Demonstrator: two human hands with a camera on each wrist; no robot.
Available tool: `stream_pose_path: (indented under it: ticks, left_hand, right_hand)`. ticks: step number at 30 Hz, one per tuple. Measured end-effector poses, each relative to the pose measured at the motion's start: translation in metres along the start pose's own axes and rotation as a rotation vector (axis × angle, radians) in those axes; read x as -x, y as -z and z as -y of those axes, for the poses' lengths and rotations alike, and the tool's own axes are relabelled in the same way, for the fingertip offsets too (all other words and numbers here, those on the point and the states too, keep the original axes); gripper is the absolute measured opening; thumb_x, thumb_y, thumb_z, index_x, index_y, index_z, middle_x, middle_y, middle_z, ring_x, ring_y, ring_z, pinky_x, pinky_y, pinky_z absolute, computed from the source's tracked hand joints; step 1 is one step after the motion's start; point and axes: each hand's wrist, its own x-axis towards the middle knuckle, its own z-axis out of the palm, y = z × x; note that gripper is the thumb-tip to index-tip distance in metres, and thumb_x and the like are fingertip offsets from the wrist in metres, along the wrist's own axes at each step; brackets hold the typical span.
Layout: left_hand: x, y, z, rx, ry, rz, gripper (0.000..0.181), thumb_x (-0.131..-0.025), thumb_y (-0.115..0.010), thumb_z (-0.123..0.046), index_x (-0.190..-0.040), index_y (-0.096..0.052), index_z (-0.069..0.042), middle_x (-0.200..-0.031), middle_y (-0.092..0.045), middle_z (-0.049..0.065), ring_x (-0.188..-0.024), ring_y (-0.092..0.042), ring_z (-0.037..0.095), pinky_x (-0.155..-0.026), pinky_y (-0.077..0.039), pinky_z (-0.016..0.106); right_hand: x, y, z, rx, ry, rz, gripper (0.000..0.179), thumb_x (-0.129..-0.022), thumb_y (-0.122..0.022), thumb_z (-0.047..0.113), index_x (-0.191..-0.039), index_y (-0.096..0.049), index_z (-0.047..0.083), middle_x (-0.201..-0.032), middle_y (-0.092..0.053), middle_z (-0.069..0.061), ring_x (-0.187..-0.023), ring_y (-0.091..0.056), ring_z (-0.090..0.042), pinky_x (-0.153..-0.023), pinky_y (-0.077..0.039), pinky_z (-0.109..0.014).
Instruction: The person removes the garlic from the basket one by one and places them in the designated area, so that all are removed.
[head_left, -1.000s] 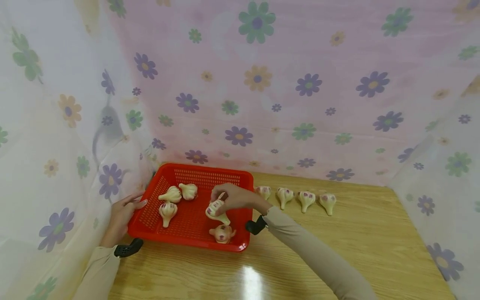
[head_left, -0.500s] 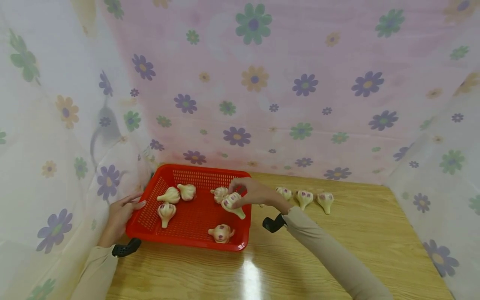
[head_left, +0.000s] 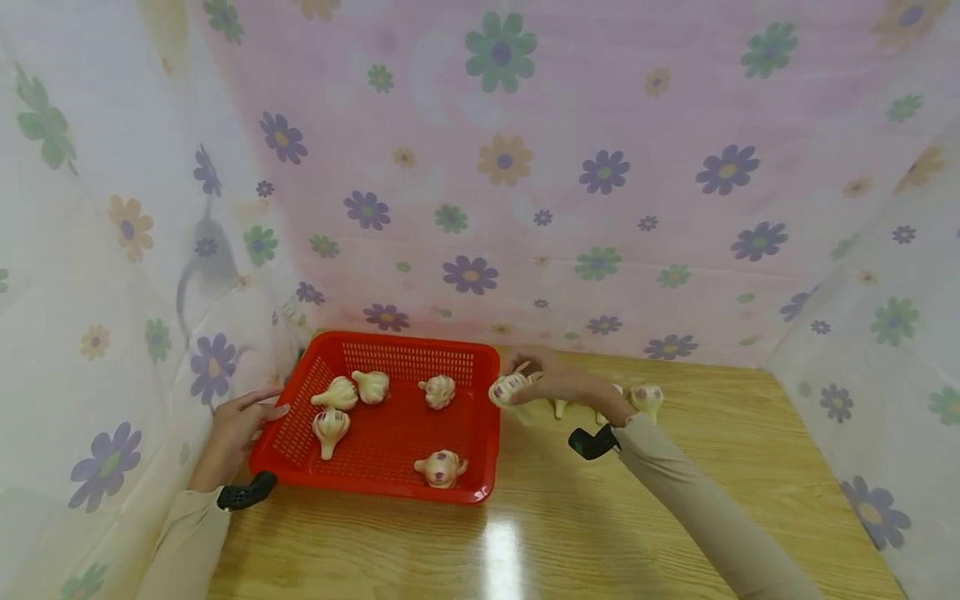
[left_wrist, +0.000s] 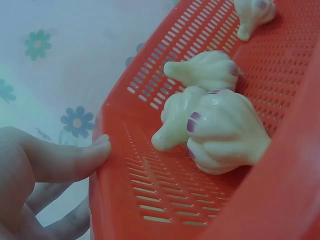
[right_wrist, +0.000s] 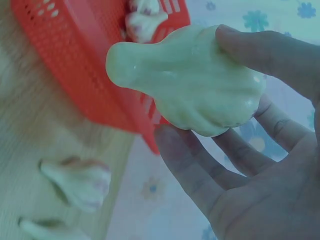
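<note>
My right hand (head_left: 558, 379) holds a garlic bulb (head_left: 507, 389) just beyond the right rim of a red plastic basket (head_left: 382, 493). In the right wrist view the thumb lies on one side of this pale bulb (right_wrist: 200, 80) and the fingertips on the other, its stem pointing away from the palm. At the opposite end, my left hand (head_left: 238, 429) grips the basket's left rim, thumb over the edge and fingers outside. Inside the basket are several bulbs: a cluster with one bulb (head_left: 331, 429) at the left, one (head_left: 438, 392) at the back and one (head_left: 441, 468) near the front right.
A row of garlic bulbs lies on the wooden table (head_left: 720, 467) right of the basket, partly hidden by my right hand and forearm; the rightmost bulb (head_left: 647, 400) shows best. A flowered curtain (head_left: 555, 167) stands behind the table and along both sides.
My right hand has moved rightward with the garlic bulb, from inside the basket to past its right rim. The bulb at the basket's back has come into view. My left hand stays on the rim.
</note>
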Motion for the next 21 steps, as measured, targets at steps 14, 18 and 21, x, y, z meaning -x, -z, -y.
stream_pose_path:
  ticks: [14,18,21]
  left_hand:
    - [-0.003,0.006,0.0,-0.04,0.025,0.015,0.063,-0.086,-0.068,-0.019,-0.142,-0.042,-0.004,-0.08,-0.066,-0.009,-0.061,-0.055,0.009,-0.052,-0.047,0.027]
    - [-0.003,0.004,0.0,-0.021,0.023,0.01,0.063,-0.086,-0.068,-0.019,-0.142,-0.042,-0.003,-0.083,-0.068,-0.007,-0.067,-0.062,0.013,-0.057,-0.052,0.031]
    - [-0.003,0.003,0.0,-0.011,0.023,0.006,0.063,-0.087,-0.067,-0.019,-0.142,-0.042,-0.004,-0.085,-0.069,-0.005,-0.072,-0.066,0.016,-0.062,-0.054,0.034]
  right_hand:
    - [0.043,0.04,-0.029,0.088,-0.03,-0.125,0.028,-0.084,-0.073,0.018,-0.104,-0.055,0.009,-0.116,-0.05,-0.008,-0.111,-0.051,-0.032,-0.091,-0.044,-0.049]
    - [0.055,0.049,-0.036,0.086,-0.041,-0.162,0.029,-0.083,-0.074,0.017,-0.104,-0.055,0.008,-0.118,-0.05,-0.011,-0.112,-0.051,-0.033,-0.09,-0.044,-0.049]
    - [0.062,0.056,-0.04,0.088,-0.046,-0.184,0.029,-0.083,-0.074,0.016,-0.104,-0.056,0.007,-0.12,-0.05,-0.013,-0.113,-0.05,-0.035,-0.091,-0.043,-0.051]
